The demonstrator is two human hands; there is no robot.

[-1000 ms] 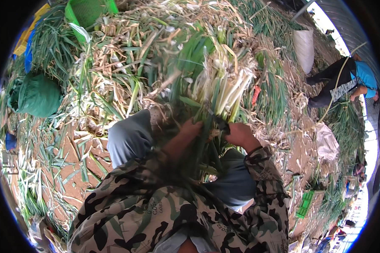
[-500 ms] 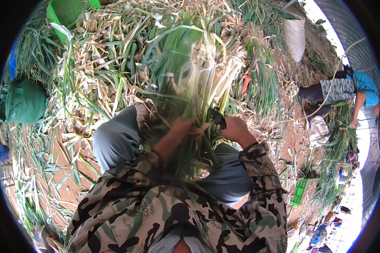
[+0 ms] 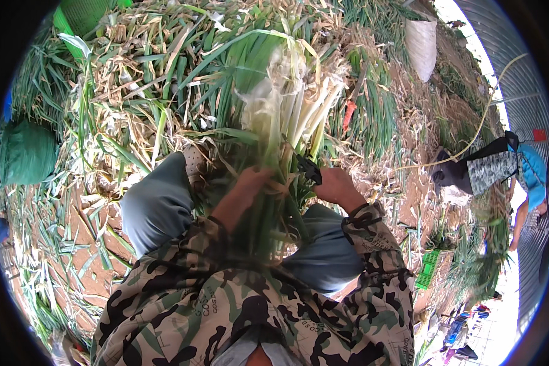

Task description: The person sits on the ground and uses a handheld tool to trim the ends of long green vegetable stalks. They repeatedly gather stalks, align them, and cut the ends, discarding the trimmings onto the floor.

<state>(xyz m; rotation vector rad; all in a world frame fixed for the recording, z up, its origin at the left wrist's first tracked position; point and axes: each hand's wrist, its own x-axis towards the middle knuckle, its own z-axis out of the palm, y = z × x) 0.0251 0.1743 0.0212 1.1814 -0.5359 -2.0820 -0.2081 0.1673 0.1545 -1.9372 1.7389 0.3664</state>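
While the blurred green-and-white stalks [image 3: 271, 139] run lengthwise away from the body, between the knees [image 3: 155, 206], the left hand [image 3: 255, 177] has its grip closed round them; the right hand [image 3: 338, 186], just to their right, clasps a black tool [image 3: 309, 169]. Beyond lies a leafy pile [image 3: 146, 70].

"What lies on your left?"
"A bag [image 3: 27, 152], with a basket [image 3: 82, 18] ahead of it."
"And on your right?"
"A crate [image 3: 427, 269], a co-worker [image 3: 532, 174] farther out, and a sack [image 3: 421, 52] well ahead of both."
"Before you?"
"Stalks [image 3: 323, 110], heaped on the ground [image 3: 94, 284] between bag and sack."
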